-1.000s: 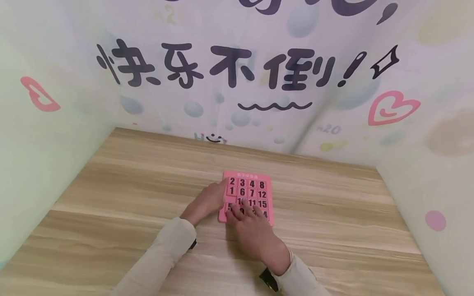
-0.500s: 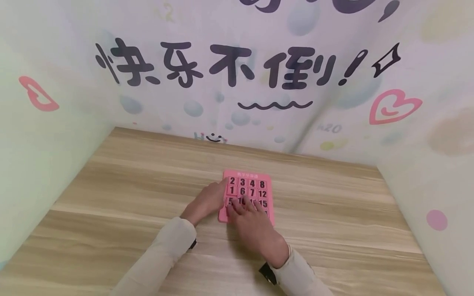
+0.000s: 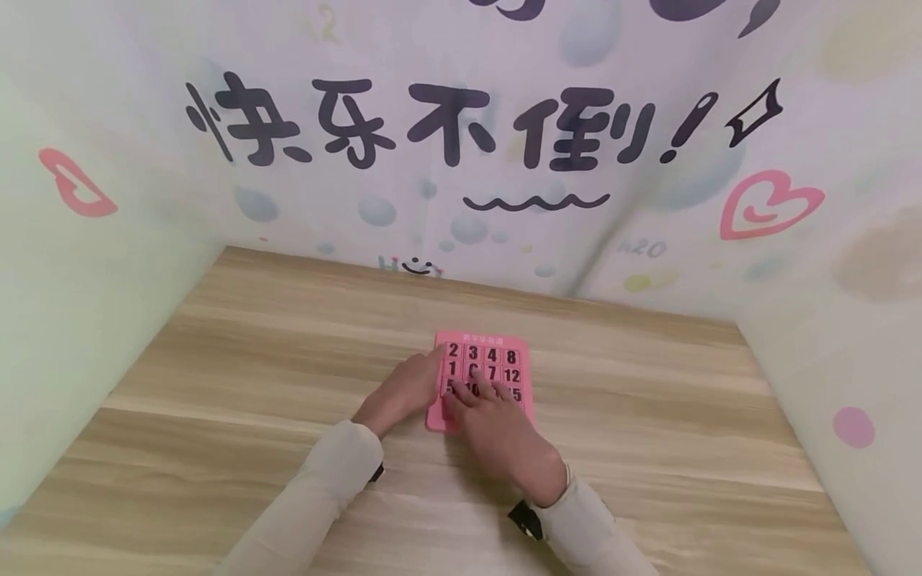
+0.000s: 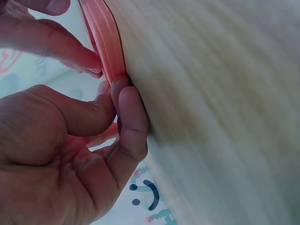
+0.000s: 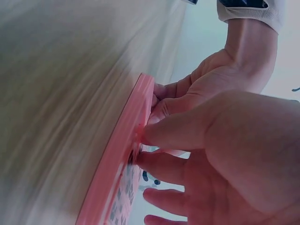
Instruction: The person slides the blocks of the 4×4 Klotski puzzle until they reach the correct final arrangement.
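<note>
A pink number slide puzzle lies flat on the wooden table, with black-numbered tiles in its frame. My left hand grips its left edge. In the left wrist view the thumb and fingers of that hand pinch the rim of the slide puzzle. My right hand lies over the lower rows, its fingers spread and lightly bent. From the right wrist view, thumb and index fingertip of the right hand touch the puzzle's face. The bottom row is hidden under this hand.
The wood-grain table stretches around the puzzle on all sides. Behind it stands a printed backdrop with large dark characters, and pale panels border the left and right sides.
The 5 tile has slid up into the gap below the 1. My right hand has shifted slightly up over the tiles; the left hand keeps its grip on the edge.
</note>
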The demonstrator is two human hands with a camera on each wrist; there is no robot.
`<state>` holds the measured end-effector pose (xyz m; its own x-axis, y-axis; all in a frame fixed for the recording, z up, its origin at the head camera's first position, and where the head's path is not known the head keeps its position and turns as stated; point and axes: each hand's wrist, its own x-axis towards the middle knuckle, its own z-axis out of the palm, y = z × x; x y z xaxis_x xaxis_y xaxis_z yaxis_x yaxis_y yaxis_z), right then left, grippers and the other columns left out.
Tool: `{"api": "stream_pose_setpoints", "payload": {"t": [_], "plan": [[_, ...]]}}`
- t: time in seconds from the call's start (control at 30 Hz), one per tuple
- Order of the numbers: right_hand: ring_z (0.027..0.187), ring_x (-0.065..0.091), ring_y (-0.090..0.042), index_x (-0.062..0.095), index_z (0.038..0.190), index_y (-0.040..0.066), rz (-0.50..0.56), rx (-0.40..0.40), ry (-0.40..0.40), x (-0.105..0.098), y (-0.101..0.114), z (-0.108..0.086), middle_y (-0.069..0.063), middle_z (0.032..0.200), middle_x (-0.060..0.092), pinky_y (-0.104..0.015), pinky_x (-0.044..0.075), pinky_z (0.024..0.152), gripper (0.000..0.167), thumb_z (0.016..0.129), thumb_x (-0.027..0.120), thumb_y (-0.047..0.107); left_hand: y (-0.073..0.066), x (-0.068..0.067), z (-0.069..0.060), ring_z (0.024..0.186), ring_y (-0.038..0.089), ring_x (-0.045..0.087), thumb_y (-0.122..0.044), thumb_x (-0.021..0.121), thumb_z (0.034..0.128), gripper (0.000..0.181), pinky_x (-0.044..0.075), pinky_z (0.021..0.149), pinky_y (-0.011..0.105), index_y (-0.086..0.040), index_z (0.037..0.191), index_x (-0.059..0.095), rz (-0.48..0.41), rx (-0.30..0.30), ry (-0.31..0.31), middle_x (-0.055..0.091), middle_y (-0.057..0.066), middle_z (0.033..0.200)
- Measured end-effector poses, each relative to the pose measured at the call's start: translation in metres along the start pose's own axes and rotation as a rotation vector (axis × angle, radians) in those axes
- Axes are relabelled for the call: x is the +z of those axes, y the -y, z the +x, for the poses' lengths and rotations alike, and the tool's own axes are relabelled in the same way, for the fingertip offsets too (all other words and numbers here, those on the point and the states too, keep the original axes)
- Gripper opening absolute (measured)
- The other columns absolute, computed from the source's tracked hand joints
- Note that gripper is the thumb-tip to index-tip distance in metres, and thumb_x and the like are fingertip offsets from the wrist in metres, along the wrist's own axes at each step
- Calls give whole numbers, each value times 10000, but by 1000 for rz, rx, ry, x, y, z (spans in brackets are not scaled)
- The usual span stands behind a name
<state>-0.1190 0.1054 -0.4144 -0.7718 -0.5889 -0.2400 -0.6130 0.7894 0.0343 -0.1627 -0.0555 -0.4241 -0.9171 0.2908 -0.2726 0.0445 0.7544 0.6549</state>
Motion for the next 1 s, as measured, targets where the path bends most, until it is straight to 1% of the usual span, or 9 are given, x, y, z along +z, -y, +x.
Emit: {"api": "stream_pose_setpoints", "payload": {"t": [0.17, 0.3, 0.37, 0.5, 0.63, 0.73, 0.8, 0.9, 1.0], "plan": [[1463, 314, -346, 483, 1480, 159, 3, -27, -49, 2, -5, -1, -43, 1557, 402, -547, 340, 1133, 464, 1018, 473, 115, 1, 0, 1, 671, 188, 504, 19, 523, 962, 652, 414, 578, 263, -12, 1555, 254, -3, 18, -9, 597, 162, 1006], [1440, 353, -362, 506, 1465, 176, 21, -38, -102, 9, -8, -9, -38, 1526, 451, -560, 359, 1115, 461, 1012, 465, 104, 1, 0, 0, 678, 195, 514, 37, 533, 941, 664, 432, 590, 274, -20, 1550, 274, -14, 29, -11, 607, 157, 984], [1425, 373, -375, 529, 1447, 184, 12, -39, -135, 11, -10, -15, -36, 1509, 476, -556, 363, 1112, 451, 1007, 466, 107, 1, -1, 0, 660, 196, 511, 45, 528, 933, 680, 436, 582, 278, -21, 1554, 261, -20, 21, -14, 610, 167, 975], [1412, 387, -394, 555, 1426, 178, -7, -25, -167, 13, -10, -27, -36, 1491, 499, -563, 365, 1108, 431, 1010, 468, 104, -1, -2, -1, 609, 176, 488, 47, 512, 935, 704, 429, 550, 262, -22, 1569, 213, -16, -7, -5, 595, 159, 942], [1402, 404, -390, 585, 1388, 154, -18, -21, -167, 11, -9, -39, -39, 1473, 519, -568, 379, 1092, 443, 958, 531, 63, -3, -3, 0, 645, 189, 510, 55, 512, 929, 712, 453, 580, 273, -18, 1569, 207, -11, -9, -5, 609, 225, 1090], [1378, 440, -379, 614, 1342, 132, -28, -35, -173, 11, -9, -43, -43, 1449, 545, -552, 412, 1070, 438, 917, 569, 40, -4, -3, 0, 686, 211, 526, 49, 509, 937, 706, 465, 608, 289, -20, 1570, 204, -17, -6, -8, 576, 271, 1229], [1365, 457, -376, 626, 1319, 124, -24, -42, -180, 13, -9, -43, -44, 1434, 559, -544, 424, 1061, 425, 908, 571, 30, -3, -2, 0, 690, 210, 525, 41, 508, 943, 699, 461, 605, 288, -21, 1570, 206, -21, -6, -10, 580, 261, 1215], [1353, 471, -374, 641, 1294, 123, -14, -49, -193, 15, -8, -42, -45, 1418, 575, -538, 430, 1057, 415, 897, 571, 22, -2, -1, -2, 642, 189, 496, 40, 496, 949, 701, 438, 568, 275, -32, 1576, 190, -40, -15, -4, 601, 209, 1104], [1353, 468, -384, 646, 1281, 121, 5, -52, -189, 15, -8, -42, -54, 1411, 580, -541, 426, 1059, 418, 884, 568, 14, -2, 0, -3, 632, 182, 485, 48, 497, 942, 706, 432, 563, 273, -32, 1575, 195, -48, -12, -7, 603, 187, 1056]]}}
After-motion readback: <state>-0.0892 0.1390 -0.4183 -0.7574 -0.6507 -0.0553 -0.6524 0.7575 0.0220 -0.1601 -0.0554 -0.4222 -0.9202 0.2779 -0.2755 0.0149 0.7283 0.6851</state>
